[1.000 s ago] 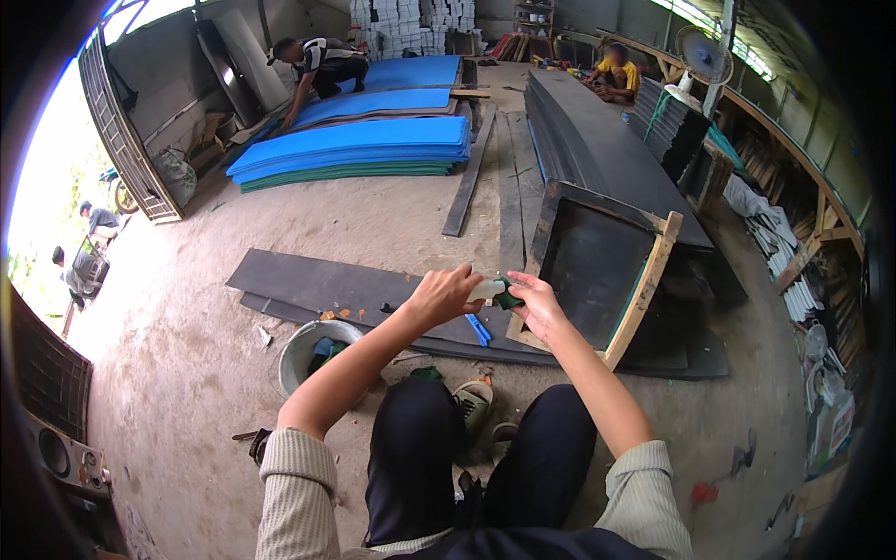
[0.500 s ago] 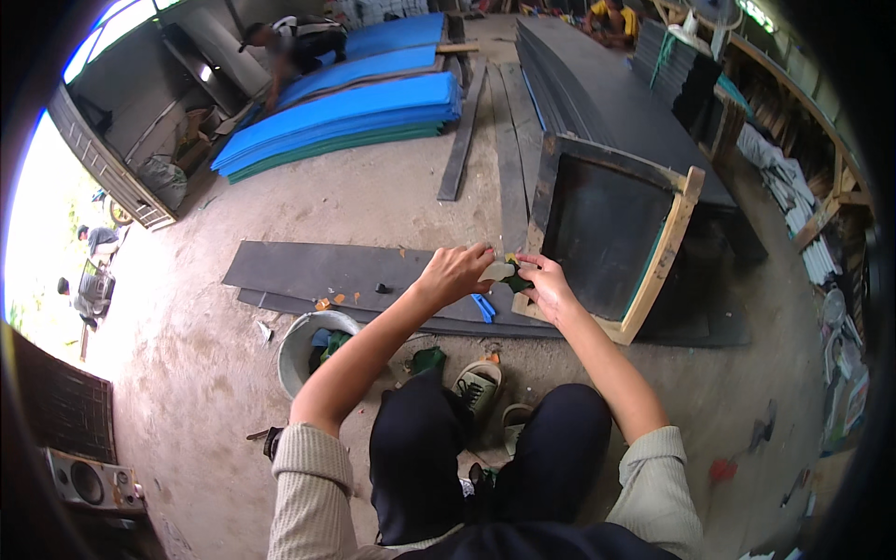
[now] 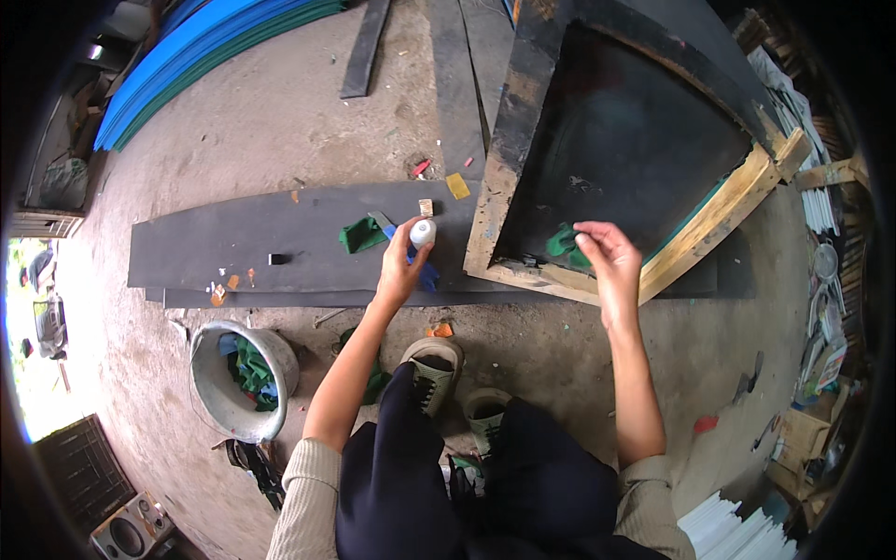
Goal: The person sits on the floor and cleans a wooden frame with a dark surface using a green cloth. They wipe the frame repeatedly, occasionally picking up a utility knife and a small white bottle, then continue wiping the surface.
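Observation:
My left hand (image 3: 399,269) grips a small white bottle (image 3: 423,232), raised above a long dark board. Out to the right, my right hand (image 3: 611,266) pinches a dark green cloth scrap (image 3: 564,242) between thumb and fingers. That scrap is over the lower part of a black panel (image 3: 625,159) set in a wooden frame (image 3: 499,163); whether it touches the panel I cannot tell. Beside my left hand lie another green cloth piece (image 3: 361,235) and a blue-handled tool (image 3: 427,276), partly hidden by the hand.
Left of my legs, a grey bucket (image 3: 207,373) holds green and blue scraps. The dark board (image 3: 187,238) carries a small black block (image 3: 275,259) and orange bits. Blue and green sheets (image 3: 187,70) are stacked at the far left. A yellow piece (image 3: 457,186) lies beside the frame.
My hands have moved apart: the right went rightward over the framed panel with the green scrap, while the left keeps the bottle. The view has tilted down, showing more of the bucket.

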{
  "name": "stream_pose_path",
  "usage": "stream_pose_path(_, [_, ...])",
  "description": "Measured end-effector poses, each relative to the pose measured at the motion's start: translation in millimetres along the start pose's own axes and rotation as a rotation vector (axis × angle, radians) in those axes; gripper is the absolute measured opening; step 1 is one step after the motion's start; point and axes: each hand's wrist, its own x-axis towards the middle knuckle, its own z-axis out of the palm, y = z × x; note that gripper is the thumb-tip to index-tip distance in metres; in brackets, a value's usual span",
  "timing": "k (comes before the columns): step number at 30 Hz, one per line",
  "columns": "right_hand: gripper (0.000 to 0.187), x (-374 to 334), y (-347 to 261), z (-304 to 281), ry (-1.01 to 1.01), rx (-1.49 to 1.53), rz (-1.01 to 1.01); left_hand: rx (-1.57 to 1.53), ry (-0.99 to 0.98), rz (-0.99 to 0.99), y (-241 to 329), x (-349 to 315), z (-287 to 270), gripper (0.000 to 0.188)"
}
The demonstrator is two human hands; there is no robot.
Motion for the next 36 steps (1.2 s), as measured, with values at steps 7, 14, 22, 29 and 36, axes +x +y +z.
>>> stream_pose_path(7, [0.017,43.3,0.6,-1.5,0.422,-0.858,-0.724,0.008,-0.059,0.043,11.0,15.5,-12.5,0.046])
stream_pose_path(14, [0.023,67.7,35.7,2.4,0.384,-0.718,-0.971,0.141,0.246,0.285,53.5,28.4,-5.2,0.043])
stream_pose_path(22, [0.035,78.1,36.1,-7.3,0.225,-0.886,-1.182,-0.134,0.319,0.155,90.2,46.9,77.9,0.039])
stream_pose_path(29, [0.018,90.9,59.7,0.1,-0.581,-0.979,-1.482,-0.345,0.263,-0.022,81.6,52.6,84.1,0.044])
stream_pose_path(36, [0.006,90.5,61.1,5.0,-0.547,-1.031,-1.448,-0.312,0.267,0.000,82.6,56.9,88.0,0.039])
